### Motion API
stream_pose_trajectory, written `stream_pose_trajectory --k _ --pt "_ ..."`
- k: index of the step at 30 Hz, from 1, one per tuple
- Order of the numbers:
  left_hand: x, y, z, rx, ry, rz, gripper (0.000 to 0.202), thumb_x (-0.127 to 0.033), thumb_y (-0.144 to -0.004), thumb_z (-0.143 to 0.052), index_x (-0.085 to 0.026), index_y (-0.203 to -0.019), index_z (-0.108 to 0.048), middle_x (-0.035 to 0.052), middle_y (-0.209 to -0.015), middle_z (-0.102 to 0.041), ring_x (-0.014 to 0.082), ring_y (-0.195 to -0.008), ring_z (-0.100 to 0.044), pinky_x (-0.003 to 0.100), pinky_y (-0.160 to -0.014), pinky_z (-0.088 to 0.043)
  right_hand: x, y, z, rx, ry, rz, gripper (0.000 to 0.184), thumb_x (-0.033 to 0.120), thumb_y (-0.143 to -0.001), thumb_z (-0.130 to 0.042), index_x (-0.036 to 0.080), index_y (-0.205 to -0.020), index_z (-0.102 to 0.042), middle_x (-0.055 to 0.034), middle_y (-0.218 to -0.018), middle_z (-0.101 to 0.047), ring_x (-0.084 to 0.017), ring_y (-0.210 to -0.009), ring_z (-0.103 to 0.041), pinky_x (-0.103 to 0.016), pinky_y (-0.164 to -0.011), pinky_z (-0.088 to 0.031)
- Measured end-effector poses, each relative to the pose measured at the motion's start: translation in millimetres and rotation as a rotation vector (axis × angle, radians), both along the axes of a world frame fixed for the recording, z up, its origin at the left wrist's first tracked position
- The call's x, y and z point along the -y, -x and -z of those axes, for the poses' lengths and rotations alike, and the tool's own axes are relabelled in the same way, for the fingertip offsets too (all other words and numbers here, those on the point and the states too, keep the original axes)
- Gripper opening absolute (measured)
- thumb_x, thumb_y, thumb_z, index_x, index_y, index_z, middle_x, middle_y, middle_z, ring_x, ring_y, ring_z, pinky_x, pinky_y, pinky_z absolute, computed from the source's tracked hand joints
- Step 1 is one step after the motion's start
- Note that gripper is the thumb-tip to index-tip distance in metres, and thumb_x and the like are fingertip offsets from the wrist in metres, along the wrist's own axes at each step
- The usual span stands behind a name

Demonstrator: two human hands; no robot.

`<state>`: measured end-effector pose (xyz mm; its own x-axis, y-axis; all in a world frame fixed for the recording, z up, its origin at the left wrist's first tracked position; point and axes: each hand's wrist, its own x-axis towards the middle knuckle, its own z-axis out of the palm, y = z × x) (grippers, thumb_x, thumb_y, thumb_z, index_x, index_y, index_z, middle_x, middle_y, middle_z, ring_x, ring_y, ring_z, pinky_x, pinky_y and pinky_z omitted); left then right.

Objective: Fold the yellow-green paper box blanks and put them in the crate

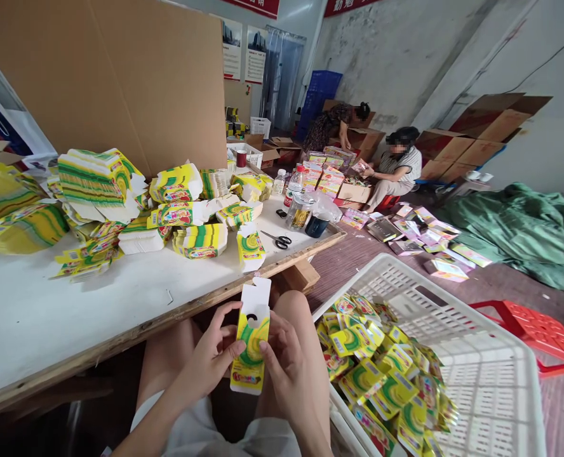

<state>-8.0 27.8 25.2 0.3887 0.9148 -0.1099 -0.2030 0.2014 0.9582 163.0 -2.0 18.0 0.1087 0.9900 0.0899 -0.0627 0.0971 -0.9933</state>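
I hold a small yellow and green printed carton (250, 343) upright over my lap, its white hang tab pointing up. My left hand (210, 355) grips its left edge with thumb and fingers. My right hand (289, 371) pinches its right edge. Both hands are closed on the carton. On the white table (72, 311) in front lie stacks of flat yellow-green cartons (96, 178) and one folded carton (250, 249) standing near the edge. A white plastic basket (491, 374) at my right holds several folded cartons (382, 374).
Black scissors (278, 240), bottles and a jar (301, 209) sit at the table's far end. A big cardboard sheet (120, 76) stands behind the stacks. Two people (396, 165) work on the floor among boxes. A red stool (539, 330) and green tarp (524, 228) lie to the right.
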Motion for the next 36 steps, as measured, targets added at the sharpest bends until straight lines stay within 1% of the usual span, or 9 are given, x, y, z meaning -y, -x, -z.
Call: stream_pose_trajectory --k 7,10,13,16,19,23,26,30,36 --pt "2.0 6.8 -3.7 0.079 0.111 0.203 0.05 -0.036 -0.083 -0.076 -0.026 -0.122 -0.047 0.006 -0.101 -0.073 0.0202 -0.084 -0.07 0.031 -0.074 -0.052 -3.1 -19.1 -7.4 0.067 0.04 -0.102 0.02 0.041 -0.094 -0.062 0.022 -0.095 -0.067 -0.0031 -0.087 -0.066 -0.019 -0.079 -0.06 -0.028 -0.071 -0.05" --pt "3.9 5.8 -3.9 0.095 0.105 0.205 0.063 -0.035 -0.082 -0.076 -0.027 -0.133 -0.04 0.0064 -0.101 -0.073 0.0205 -0.086 -0.07 0.031 -0.075 -0.051 -5.6 -20.0 -8.0 0.085 0.022 -0.071 0.022 0.041 -0.093 -0.063 0.021 -0.086 -0.067 -0.0021 -0.081 -0.065 -0.018 -0.077 -0.06 -0.027 -0.07 -0.049" --pt "3.6 4.5 -4.0 0.113 0.108 0.197 0.085 -0.037 -0.082 -0.076 -0.029 -0.148 -0.022 0.0071 -0.103 -0.073 0.0228 -0.091 -0.07 0.035 -0.081 -0.052 -6.8 -16.5 -7.0 0.023 0.006 -0.02 0.023 0.041 -0.09 -0.067 0.023 -0.103 -0.069 -0.0056 -0.096 -0.07 -0.022 -0.089 -0.065 -0.031 -0.08 -0.052" --pt "1.7 4.3 -3.1 0.082 0.119 0.21 0.072 -0.038 -0.082 -0.076 -0.027 -0.142 -0.037 0.0094 -0.108 -0.073 0.0243 -0.093 -0.07 0.037 -0.083 -0.053 -6.1 -15.9 -8.2 0.044 -0.024 0.035 0.029 0.041 -0.089 -0.068 0.024 -0.114 -0.069 -0.0079 -0.104 -0.071 -0.026 -0.096 -0.066 -0.037 -0.086 -0.053" --pt "0.7 4.1 -1.3 -0.014 0.074 0.138 0.053 -0.037 -0.084 -0.074 -0.025 -0.13 -0.051 0.0102 -0.112 -0.072 0.0244 -0.094 -0.07 0.035 -0.082 -0.054 -5.3 -20.1 -12.6 0.143 -0.085 0.011 0.029 0.045 -0.094 -0.058 0.024 -0.099 -0.078 -0.0085 -0.099 -0.072 -0.027 -0.098 -0.065 -0.039 -0.091 -0.051" --pt "1.9 1.7 1.5 -0.143 -0.041 0.076 0.049 -0.035 -0.088 -0.069 -0.025 -0.133 -0.053 0.0101 -0.116 -0.072 0.0248 -0.098 -0.069 0.035 -0.086 -0.054 -7.7 -22.9 -11.9 0.185 0.024 -0.076 0.033 0.043 -0.088 -0.067 0.024 -0.113 -0.075 -0.004 -0.079 -0.068 -0.022 -0.074 -0.062 -0.033 -0.068 -0.051" --pt "2.7 -0.5 3.0 -0.168 -0.075 0.097 0.051 -0.036 -0.091 -0.065 -0.025 -0.138 -0.05 0.0103 -0.116 -0.072 0.0243 -0.096 -0.069 0.035 -0.086 -0.054 -10.8 -20.0 -5.6 0.288 0.07 -0.019 0.034 0.03 -0.08 -0.073 0.022 -0.113 -0.071 0.0009 -0.068 -0.061 -0.018 -0.06 -0.055 -0.027 -0.054 -0.043" --pt "2.8 -1.7 2.2 -0.155 -0.063 0.104 0.053 -0.035 -0.091 -0.063 -0.025 -0.14 -0.047 0.0105 -0.116 -0.072 0.0231 -0.094 -0.068 0.034 -0.085 -0.055 -12.8 -15.9 -1.3 0.393 0.058 0.037 0.032 0.022 -0.077 -0.071 0.021 -0.109 -0.068 0.0035 -0.065 -0.057 -0.015 -0.055 -0.052 -0.026 -0.051 -0.039" --pt "4.6 -4.2 -0.3 -0.173 -0.083 0.105 0.049 -0.032 -0.091 -0.063 -0.024 -0.138 -0.05 0.0092 -0.109 -0.073 0.0215 -0.088 -0.068 0.033 -0.082 -0.055 -12.1 -11.0 -0.8 0.327 0.068 0.024 0.035 0.02 -0.073 -0.073 0.023 -0.106 -0.065 0.0024 -0.07 -0.064 -0.017 -0.058 -0.059 -0.027 -0.053 -0.044"
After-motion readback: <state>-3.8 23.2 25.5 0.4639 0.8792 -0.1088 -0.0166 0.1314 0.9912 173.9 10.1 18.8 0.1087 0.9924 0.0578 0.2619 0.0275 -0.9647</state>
